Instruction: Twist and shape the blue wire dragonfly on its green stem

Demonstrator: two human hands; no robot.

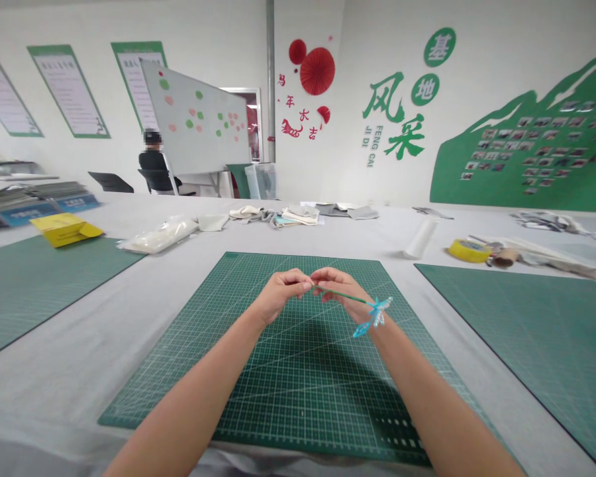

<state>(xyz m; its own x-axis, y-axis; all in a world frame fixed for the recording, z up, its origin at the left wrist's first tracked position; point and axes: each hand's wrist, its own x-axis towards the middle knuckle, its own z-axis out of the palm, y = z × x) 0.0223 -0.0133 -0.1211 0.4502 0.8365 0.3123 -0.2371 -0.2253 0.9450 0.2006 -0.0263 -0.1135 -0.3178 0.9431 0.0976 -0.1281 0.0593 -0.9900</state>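
Over the middle of the green gridded cutting mat (288, 397), raised clear of it: left hand (277, 296) and right hand (338, 289), fingertips meeting. Pinched between them, a thin green stem tipped with a pale blue feathery ornament (372, 313). Left thumb and forefinger closed on the bare end of the stem; right fingers curled shut around the shaft a little further along, probably so that one hand steadies while the other works the end. Held aloft rather than laid down, likely to keep the delicate blue tip from pressing on the mat.

Long axis running left to right and slightly toward the wearer, bare end at the left fingers, ornament end pointing right and downward, past the right wrist.

Beside, two more green mats, one to each side. Further back on the grey table (129, 318): a yellow folded box (65, 229), a clear plastic bag (159, 236), a heap of pale cloth pieces (278, 214), a white roll (421, 238), a yellow roll of tape (469, 250). Farthest, a seated person in black (153, 165) by a whiteboard (196, 122).
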